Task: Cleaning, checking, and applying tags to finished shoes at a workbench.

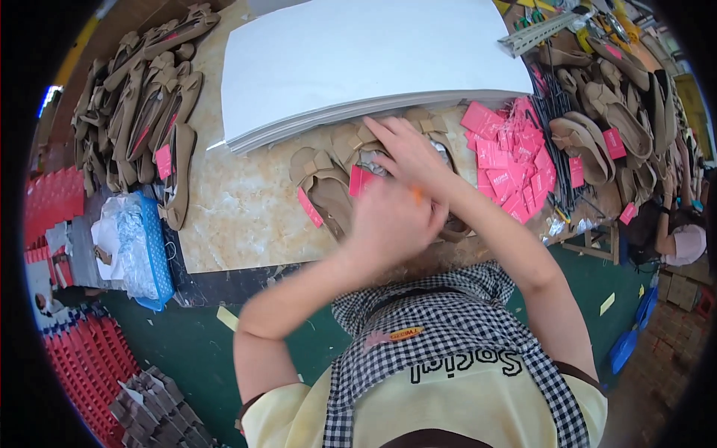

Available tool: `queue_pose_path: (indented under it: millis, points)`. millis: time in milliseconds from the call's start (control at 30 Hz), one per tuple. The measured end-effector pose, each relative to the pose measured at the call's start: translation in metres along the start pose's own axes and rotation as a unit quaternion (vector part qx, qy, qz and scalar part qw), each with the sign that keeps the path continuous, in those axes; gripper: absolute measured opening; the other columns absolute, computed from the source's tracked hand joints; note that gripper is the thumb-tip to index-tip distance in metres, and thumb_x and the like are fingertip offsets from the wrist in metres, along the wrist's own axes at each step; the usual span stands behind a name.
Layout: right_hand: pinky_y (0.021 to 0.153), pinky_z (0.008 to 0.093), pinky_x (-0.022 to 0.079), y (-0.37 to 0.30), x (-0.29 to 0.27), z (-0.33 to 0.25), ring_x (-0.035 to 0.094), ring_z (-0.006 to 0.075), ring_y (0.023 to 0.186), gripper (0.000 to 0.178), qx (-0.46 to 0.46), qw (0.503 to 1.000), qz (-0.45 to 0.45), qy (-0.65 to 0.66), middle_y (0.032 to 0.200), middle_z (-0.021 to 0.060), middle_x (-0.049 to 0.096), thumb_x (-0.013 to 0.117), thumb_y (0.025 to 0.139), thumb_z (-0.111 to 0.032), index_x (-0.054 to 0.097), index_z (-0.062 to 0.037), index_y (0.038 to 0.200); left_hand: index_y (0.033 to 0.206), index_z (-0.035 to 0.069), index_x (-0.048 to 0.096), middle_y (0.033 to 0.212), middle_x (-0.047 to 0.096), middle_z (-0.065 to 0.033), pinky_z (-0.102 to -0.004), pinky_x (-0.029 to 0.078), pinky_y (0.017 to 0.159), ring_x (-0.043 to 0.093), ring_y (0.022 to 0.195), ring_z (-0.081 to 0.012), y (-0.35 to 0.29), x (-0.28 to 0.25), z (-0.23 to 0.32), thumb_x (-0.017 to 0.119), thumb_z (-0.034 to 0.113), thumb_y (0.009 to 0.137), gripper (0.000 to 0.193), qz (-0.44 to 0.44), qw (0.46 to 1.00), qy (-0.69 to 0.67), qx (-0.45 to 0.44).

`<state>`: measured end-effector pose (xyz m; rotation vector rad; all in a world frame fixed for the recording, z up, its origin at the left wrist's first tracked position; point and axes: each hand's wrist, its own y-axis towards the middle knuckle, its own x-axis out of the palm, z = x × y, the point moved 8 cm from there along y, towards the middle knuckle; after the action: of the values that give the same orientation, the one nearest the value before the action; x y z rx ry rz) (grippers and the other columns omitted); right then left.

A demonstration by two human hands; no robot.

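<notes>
Several beige flat shoes with bows lie on the marbled tabletop in front of me, one of them a left-hand flat (333,196) with a pink tag (310,207) at its side. My right hand (412,153) reaches over the middle shoes, fingers stretched and apart, touching a bow near the paper stack. Beneath it, my left hand (396,218) is smeared by motion over the same shoes, so its fingers cannot be read. A small orange blur shows between the two hands. Another pink tag (360,181) sits beside the left hand. The hands partly hide the shoes.
A thick stack of white sheets (366,60) lies beyond the shoes. Loose pink tags (515,160) and black strands (562,112) are at the right, beside more beige flats (620,112). More flats (134,112) lie left, above a blue basket (154,250). A metal strip (541,33) lies far right.
</notes>
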<state>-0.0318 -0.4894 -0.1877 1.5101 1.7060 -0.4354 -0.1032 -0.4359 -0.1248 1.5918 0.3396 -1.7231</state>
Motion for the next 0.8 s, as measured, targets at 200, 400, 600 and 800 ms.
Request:
queue_pose_path:
  millis: [200,400,600,800]
  points:
    - [0.090,0.0379,0.048,-0.071,-0.067,-0.025,0.057,0.0330,0.108,0.039,0.006,1.000,0.008,0.024,0.119,0.0153,0.058,0.068,0.082,-0.007,0.061,-0.0014,0.120,0.129,0.020,0.059,0.113,0.059,-0.0210,-0.0628,0.029,0.105,0.045,0.124,-0.0341,0.108,-0.014,-0.189,0.059,0.056,0.085,0.056,0.239,0.936,0.247,-0.073]
    - [0.093,0.0371,0.050,-0.116,-0.092,0.023,0.060,0.0236,0.111,0.039,0.186,0.934,0.144,0.270,0.119,0.0119,0.062,0.063,0.092,-0.016,0.056,-0.0028,0.127,0.084,0.009,0.065,0.081,0.058,-0.0144,-0.0461,0.049,0.079,0.059,0.084,-0.0316,0.071,0.005,-0.048,0.066,0.021,0.077,0.015,0.097,0.994,-0.040,0.019]
    - [0.089,0.0346,0.054,-0.131,-0.016,-0.007,0.063,0.0199,0.106,0.040,0.417,0.542,0.023,0.729,0.119,0.0104,0.062,0.050,0.098,-0.029,0.054,-0.0026,0.128,0.079,0.011,0.067,0.087,0.066,-0.0081,-0.0560,0.039,0.095,0.054,0.116,-0.0317,-0.024,-0.068,0.031,0.072,0.020,0.070,0.014,0.143,0.908,-0.386,0.083]
    - [0.110,0.0404,0.032,-0.070,-0.060,-0.049,0.042,0.0289,0.133,0.057,0.093,0.954,0.003,0.285,0.136,0.0171,0.052,0.067,0.083,-0.009,0.048,-0.0044,0.137,0.094,0.009,0.067,0.093,0.064,-0.0114,-0.0335,0.050,0.077,0.063,0.095,-0.0276,-0.095,-0.059,-0.055,0.067,0.012,0.076,0.018,0.202,0.924,-0.170,-0.278]
